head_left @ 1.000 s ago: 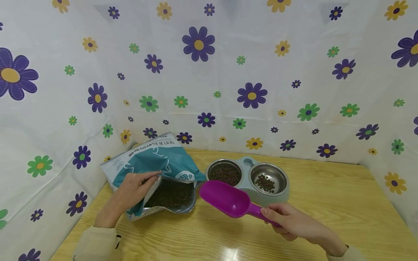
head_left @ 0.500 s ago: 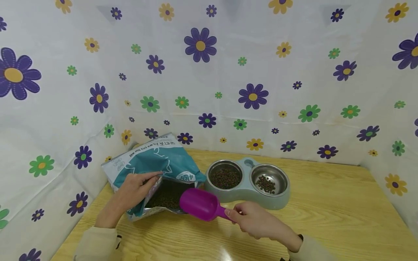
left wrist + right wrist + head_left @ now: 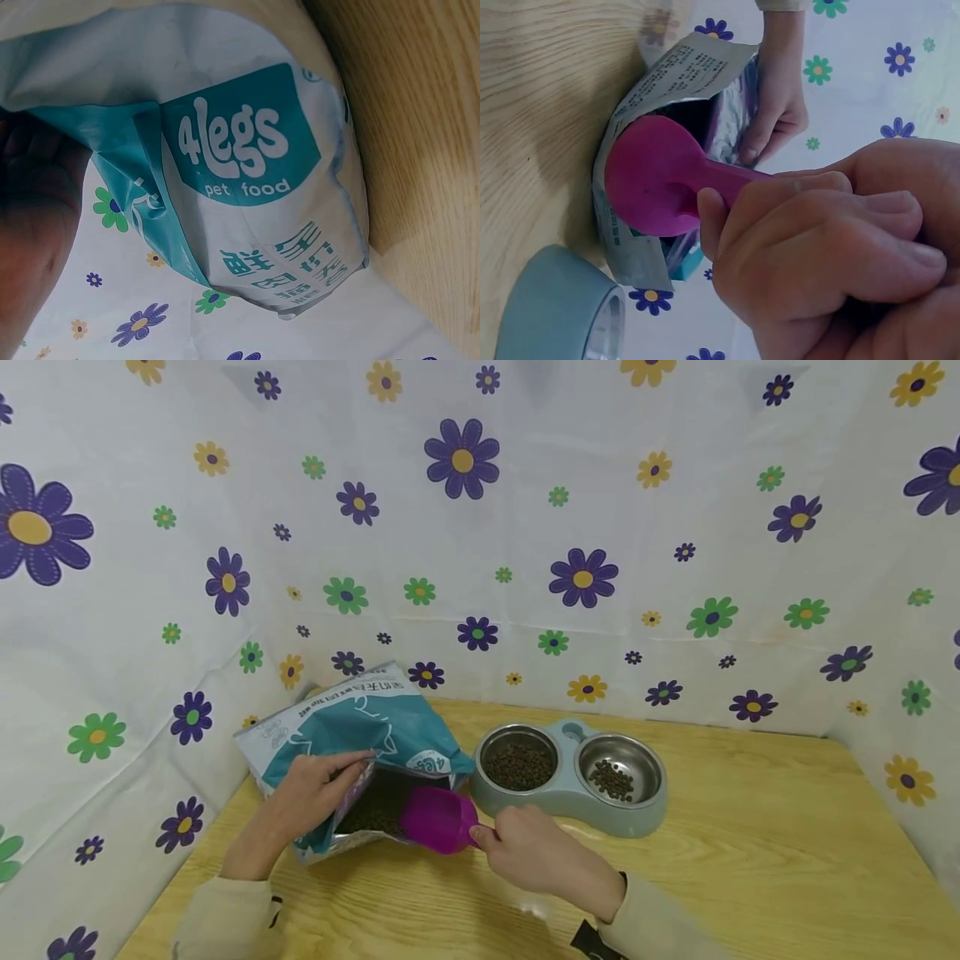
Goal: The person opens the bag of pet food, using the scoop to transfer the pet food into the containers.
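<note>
Head view: gripping, nearest of all, the magenta scoop (image 3: 438, 821) with the right hand (image 3: 540, 856), with fingers and thumb clamped round the handle (image 3: 731, 175). Pointing the scoop leftward, with its lip inside the mouth of the teal-and-white pet food bag (image 3: 405, 727) and its rounded back towards the right wrist camera. Apparently pinching the bag's upper edge between thumb and fingers of the left hand (image 3: 307, 793), though losing the fingertips behind the flap in the dim left wrist view.

By judgement, calling for a low entry: tipping the lip slightly down, clearing the silvery lower rim (image 3: 358, 839), pushing into the kibble (image 3: 371, 821) rather than skimming it, then levelling before drawing out. Also calling for a high, steady left hold, to stop the mouth sagging onto the scoop.

Seeing farther off, on the wooden table (image 3: 750, 827), a pale blue double feeder (image 3: 562, 797), carrying a well-covered bowl (image 3: 519, 735) nearer the bag and a sparsely filled bowl (image 3: 647, 768) beyond it to the right. Ending at the flowered cloth (image 3: 480, 543) behind.
</note>
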Available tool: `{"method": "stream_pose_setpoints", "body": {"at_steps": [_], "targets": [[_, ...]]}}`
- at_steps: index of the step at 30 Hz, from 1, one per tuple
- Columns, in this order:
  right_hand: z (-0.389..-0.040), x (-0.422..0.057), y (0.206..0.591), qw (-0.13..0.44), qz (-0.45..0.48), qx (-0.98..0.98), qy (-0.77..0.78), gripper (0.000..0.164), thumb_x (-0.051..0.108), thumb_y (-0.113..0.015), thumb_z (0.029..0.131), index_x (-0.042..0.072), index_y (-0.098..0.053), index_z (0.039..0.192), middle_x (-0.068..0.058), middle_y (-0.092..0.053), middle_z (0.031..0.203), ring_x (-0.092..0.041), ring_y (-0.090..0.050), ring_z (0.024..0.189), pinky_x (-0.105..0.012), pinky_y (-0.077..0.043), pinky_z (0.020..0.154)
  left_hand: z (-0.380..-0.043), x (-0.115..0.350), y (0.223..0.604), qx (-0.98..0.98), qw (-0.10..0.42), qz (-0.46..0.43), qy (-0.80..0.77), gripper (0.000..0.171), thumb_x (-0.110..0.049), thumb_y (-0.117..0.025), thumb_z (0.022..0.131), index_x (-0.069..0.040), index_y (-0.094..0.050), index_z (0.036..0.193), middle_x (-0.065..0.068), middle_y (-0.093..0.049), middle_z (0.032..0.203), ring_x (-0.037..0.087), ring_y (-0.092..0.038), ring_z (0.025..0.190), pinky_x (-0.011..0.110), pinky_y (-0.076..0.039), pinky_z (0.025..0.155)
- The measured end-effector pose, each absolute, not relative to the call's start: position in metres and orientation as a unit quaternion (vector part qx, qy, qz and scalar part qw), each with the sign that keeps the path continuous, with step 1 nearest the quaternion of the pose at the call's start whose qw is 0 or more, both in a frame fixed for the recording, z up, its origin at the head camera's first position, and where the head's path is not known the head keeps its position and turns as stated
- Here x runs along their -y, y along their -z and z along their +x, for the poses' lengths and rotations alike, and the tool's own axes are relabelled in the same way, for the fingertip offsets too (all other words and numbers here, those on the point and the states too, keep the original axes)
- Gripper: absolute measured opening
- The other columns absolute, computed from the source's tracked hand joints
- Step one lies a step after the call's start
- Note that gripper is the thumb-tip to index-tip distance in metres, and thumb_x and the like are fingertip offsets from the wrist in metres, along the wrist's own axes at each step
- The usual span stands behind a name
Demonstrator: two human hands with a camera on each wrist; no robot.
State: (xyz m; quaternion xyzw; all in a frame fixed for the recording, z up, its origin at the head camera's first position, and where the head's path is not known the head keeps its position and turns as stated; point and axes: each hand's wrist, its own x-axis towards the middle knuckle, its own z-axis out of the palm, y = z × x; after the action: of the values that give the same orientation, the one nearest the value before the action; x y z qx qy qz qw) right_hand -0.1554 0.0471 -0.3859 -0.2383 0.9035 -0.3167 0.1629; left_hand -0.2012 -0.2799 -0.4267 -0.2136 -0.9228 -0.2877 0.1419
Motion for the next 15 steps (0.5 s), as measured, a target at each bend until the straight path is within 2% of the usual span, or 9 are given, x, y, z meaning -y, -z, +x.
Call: {"method": "stream_pose_setpoints", "body": {"at_steps": [6, 9, 15], "targets": [[-0.166, -0.039, 0.395, 0.207, -0.212, -0.887, 0.354, 0.056, 0.034, -0.051, 0.107, 0.019, -0.039, 0.054, 0.008, -0.033, 0.045, -0.009, -0.034, 0.034, -0.025, -0.030, 0.041, -0.201, 0.279, 0.425, 0.927, 0.134, -0.205, 0.284, 0.026, -0.010, -0.059, 0.104, -0.006, -0.075, 0.123, -0.018, -0.036, 0.054, -0.005, -0.028, 0.043, 0.020, -0.031, 0.046], [-0.169, -0.039, 0.403, 0.238, -0.189, -0.864, 0.401, 0.054, 0.037, -0.049, 0.108, 0.018, -0.047, 0.058, 0.006, -0.037, 0.046, -0.009, -0.034, 0.033, -0.025, -0.030, 0.037, -0.201, 0.278, 0.424, 0.928, 0.129, -0.202, 0.287, 0.026, -0.011, -0.059, 0.104, -0.006, -0.075, 0.124, -0.018, -0.035, 0.053, -0.005, -0.028, 0.043, 0.020, -0.031, 0.046], [-0.173, -0.040, 0.423, 0.303, -0.141, -0.791, 0.512, 0.050, 0.041, -0.049, 0.108, 0.003, -0.062, 0.079, 0.004, -0.038, 0.053, -0.008, -0.024, 0.040, -0.024, -0.023, 0.037, -0.199, 0.278, 0.423, 0.926, 0.128, -0.203, 0.290, 0.026, -0.010, -0.059, 0.104, -0.005, -0.075, 0.124, -0.017, -0.035, 0.052, -0.004, -0.028, 0.043, 0.020, -0.031, 0.045]]}}
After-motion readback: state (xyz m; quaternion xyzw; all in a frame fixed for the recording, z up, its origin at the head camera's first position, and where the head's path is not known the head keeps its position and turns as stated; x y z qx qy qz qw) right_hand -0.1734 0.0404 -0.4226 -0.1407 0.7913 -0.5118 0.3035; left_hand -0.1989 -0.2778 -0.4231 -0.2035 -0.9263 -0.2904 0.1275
